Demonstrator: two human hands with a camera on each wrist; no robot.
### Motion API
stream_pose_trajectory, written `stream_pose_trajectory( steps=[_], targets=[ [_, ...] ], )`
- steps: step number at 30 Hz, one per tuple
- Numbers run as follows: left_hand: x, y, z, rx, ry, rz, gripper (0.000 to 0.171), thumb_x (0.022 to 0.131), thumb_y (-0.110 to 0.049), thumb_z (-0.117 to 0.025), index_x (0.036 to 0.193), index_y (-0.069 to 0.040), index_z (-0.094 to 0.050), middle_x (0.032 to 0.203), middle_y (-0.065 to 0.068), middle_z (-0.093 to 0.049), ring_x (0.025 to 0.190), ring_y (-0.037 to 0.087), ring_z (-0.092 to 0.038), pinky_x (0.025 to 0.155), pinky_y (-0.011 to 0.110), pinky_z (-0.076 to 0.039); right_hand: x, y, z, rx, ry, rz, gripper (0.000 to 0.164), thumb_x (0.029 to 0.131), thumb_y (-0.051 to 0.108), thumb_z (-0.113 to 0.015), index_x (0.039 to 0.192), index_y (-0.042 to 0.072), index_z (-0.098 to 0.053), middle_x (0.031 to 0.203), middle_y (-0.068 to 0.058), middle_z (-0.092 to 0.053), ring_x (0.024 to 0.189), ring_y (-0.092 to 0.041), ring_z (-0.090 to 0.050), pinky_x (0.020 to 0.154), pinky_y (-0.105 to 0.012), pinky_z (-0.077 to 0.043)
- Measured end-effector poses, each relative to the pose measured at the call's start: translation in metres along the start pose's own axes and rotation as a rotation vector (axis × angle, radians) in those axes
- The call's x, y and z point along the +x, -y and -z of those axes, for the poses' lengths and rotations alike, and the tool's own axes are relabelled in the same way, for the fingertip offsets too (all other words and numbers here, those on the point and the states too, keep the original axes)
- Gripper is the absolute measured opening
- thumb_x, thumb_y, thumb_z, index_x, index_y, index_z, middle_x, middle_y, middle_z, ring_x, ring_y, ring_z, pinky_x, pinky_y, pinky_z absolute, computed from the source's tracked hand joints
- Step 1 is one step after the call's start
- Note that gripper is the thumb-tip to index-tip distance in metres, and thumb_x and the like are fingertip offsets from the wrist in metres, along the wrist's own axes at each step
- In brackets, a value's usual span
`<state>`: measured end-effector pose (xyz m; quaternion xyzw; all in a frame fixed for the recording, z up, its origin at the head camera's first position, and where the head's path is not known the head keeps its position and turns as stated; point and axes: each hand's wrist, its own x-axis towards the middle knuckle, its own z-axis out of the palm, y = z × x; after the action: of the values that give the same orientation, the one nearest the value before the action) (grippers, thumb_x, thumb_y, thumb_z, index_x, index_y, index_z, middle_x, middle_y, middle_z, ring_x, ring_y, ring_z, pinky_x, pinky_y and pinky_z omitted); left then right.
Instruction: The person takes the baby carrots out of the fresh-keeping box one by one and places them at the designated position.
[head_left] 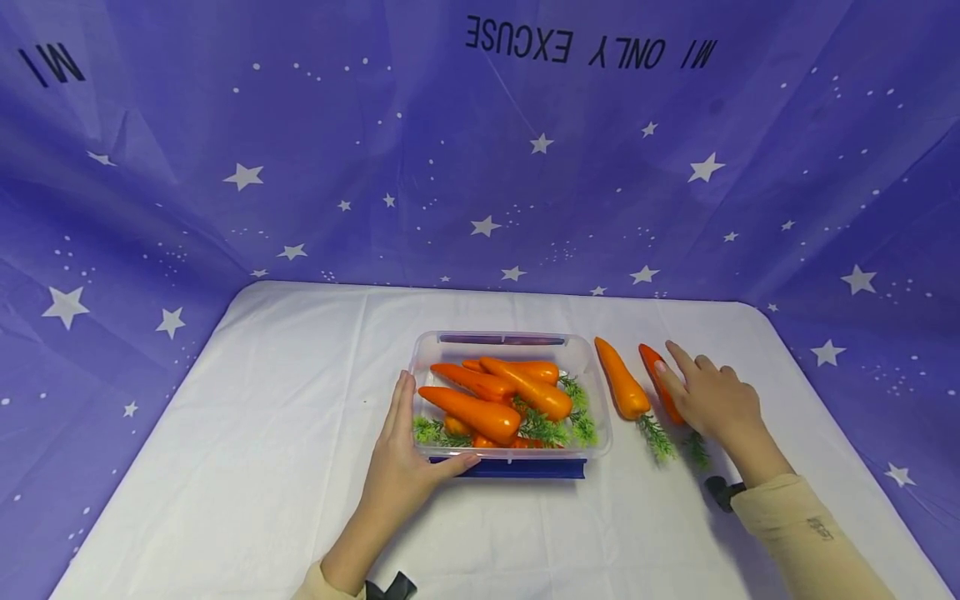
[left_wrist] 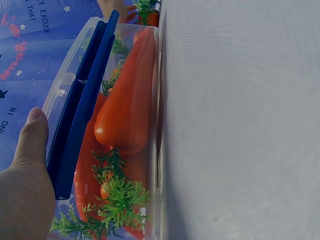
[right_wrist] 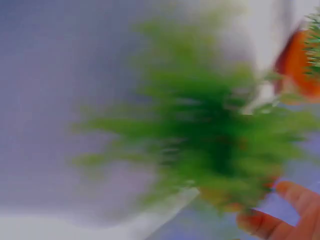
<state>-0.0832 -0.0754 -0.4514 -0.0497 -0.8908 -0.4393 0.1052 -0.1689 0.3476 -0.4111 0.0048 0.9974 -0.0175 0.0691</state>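
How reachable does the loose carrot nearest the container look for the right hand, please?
Probably yes: the loose carrot lies uncovered on the tablecloth, close to the right hand. Only a second carrot lies between them, and the hand could likely pass over it.

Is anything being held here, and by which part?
The left hand braces the clear box, straight fingers along its left side, thumb at the near rim. The right hand is over the rightmost carrot; whether it grips cannot be told.

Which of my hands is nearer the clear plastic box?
Left: your left hand touches the box at its near left corner; your right hand is past the box's right side, over the rightmost carrot.
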Motion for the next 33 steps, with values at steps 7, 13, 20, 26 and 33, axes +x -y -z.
stream_pose_trajectory(
  steps=[7,13,20,26,33],
  targets=[
    [-0.001,-0.001,0.000,0.002,0.007,0.016,0.134,0.063,-0.070,-0.081,0.161,-0.013,-0.010,0.168,0.003,-0.011,0.151,0.029,-0.025,0.117,0.056,-0.033,-0.016,0.033,0.023,-0.001,-0.202,0.096,0.067,0.103,0.061,-0.026,0.157,0.022,-0.029,0.131,-0.023,-0.056,0.104,-0.050,-0.052,0.069,-0.063,-0.051],
    [0.000,0.000,-0.001,0.000,0.010,0.016,0.134,0.062,-0.071,-0.081,0.161,-0.013,-0.011,0.168,0.004,-0.012,0.151,0.030,-0.025,0.117,0.056,-0.033,-0.024,0.065,0.030,0.034,-0.304,0.206,0.059,0.104,0.052,-0.036,0.154,0.022,-0.037,0.126,-0.018,-0.063,0.102,-0.045,-0.057,0.077,-0.062,-0.051],
    [0.000,0.000,0.000,0.011,0.003,0.009,0.135,0.062,-0.071,-0.081,0.161,-0.012,-0.010,0.168,0.004,-0.012,0.151,0.030,-0.025,0.117,0.055,-0.032,-0.029,0.097,0.038,0.076,-0.304,0.293,0.057,0.103,0.053,-0.038,0.152,0.024,-0.040,0.130,-0.013,-0.064,0.106,-0.041,-0.059,0.084,-0.060,-0.050],
    [0.000,-0.001,0.000,0.002,0.015,0.013,0.135,0.062,-0.071,-0.081,0.161,-0.013,-0.009,0.168,0.006,-0.012,0.152,0.029,-0.024,0.118,0.054,-0.031,-0.035,0.119,0.038,0.127,-0.294,0.394,0.057,0.102,0.055,-0.041,0.150,0.025,-0.044,0.134,-0.009,-0.064,0.110,-0.041,-0.060,0.095,-0.060,-0.047],
    [0.001,0.000,-0.001,0.015,-0.001,0.005,0.135,0.061,-0.070,-0.082,0.161,-0.012,-0.011,0.168,0.004,-0.013,0.151,0.029,-0.026,0.117,0.054,-0.033,-0.039,0.154,0.037,0.155,-0.229,0.493,0.061,0.098,0.059,-0.048,0.152,0.030,-0.041,0.136,-0.004,-0.063,0.121,-0.037,-0.059,0.099,-0.058,-0.048]
  ],
)
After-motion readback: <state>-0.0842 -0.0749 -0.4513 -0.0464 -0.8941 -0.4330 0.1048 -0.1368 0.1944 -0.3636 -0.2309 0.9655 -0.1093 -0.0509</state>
